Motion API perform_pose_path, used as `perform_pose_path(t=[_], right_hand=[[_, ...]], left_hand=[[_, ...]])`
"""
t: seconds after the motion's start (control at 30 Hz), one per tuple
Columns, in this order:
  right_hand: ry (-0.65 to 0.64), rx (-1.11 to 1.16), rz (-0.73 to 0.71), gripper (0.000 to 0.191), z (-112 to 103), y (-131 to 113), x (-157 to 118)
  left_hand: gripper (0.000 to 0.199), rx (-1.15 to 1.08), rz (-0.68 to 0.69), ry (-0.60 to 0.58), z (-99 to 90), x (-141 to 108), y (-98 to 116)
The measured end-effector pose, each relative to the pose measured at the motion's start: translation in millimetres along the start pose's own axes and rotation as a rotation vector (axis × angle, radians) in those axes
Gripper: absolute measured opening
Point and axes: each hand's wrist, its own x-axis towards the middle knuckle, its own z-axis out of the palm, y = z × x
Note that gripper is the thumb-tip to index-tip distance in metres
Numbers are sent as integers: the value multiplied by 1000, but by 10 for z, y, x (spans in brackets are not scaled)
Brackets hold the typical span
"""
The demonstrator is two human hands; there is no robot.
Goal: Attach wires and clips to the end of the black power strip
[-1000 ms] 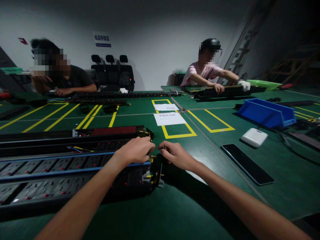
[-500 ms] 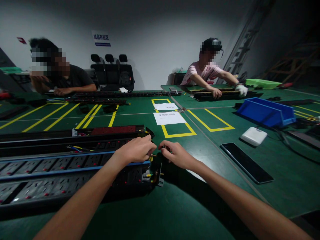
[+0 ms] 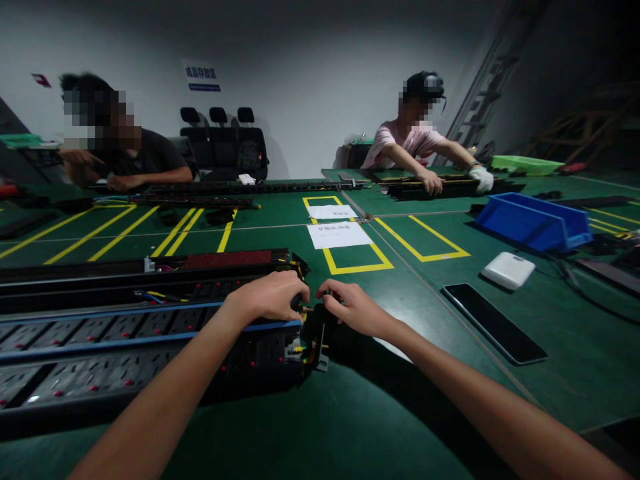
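Long black socket strips (image 3: 115,327) with red dots and blue edges lie side by side at the left. My left hand (image 3: 273,293) rests over the right end of the blue-edged strip, fingers curled down around its end, where a small brass-coloured part shows. Just right of that end is my right hand (image 3: 353,308), thumb and forefinger bent towards each other over a small dark thing I cannot make out. A metal bracket (image 3: 321,362) stands at the end of the nearest strip, below both hands.
A phone (image 3: 495,323), a white box (image 3: 508,270) and a blue bin (image 3: 533,220) are on the right. Paper sheets (image 3: 340,235) lie ahead among yellow tape outlines. Two people work across the green table (image 3: 420,400), one wearing a white glove.
My left hand has shifted slightly left, and its fingers have bent further down at the strip's end. My right hand has hardly moved.
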Motion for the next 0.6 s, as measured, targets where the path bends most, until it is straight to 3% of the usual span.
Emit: perform_pose_path(t=[0.3, 0.6], right_hand=[[8, -24, -3, 22, 2, 16, -5], [-12, 41, 15, 27, 8, 16, -13]], left_hand=[[42, 37, -57, -45, -38, 18, 49], [33, 65, -31, -70, -119, 36, 70]])
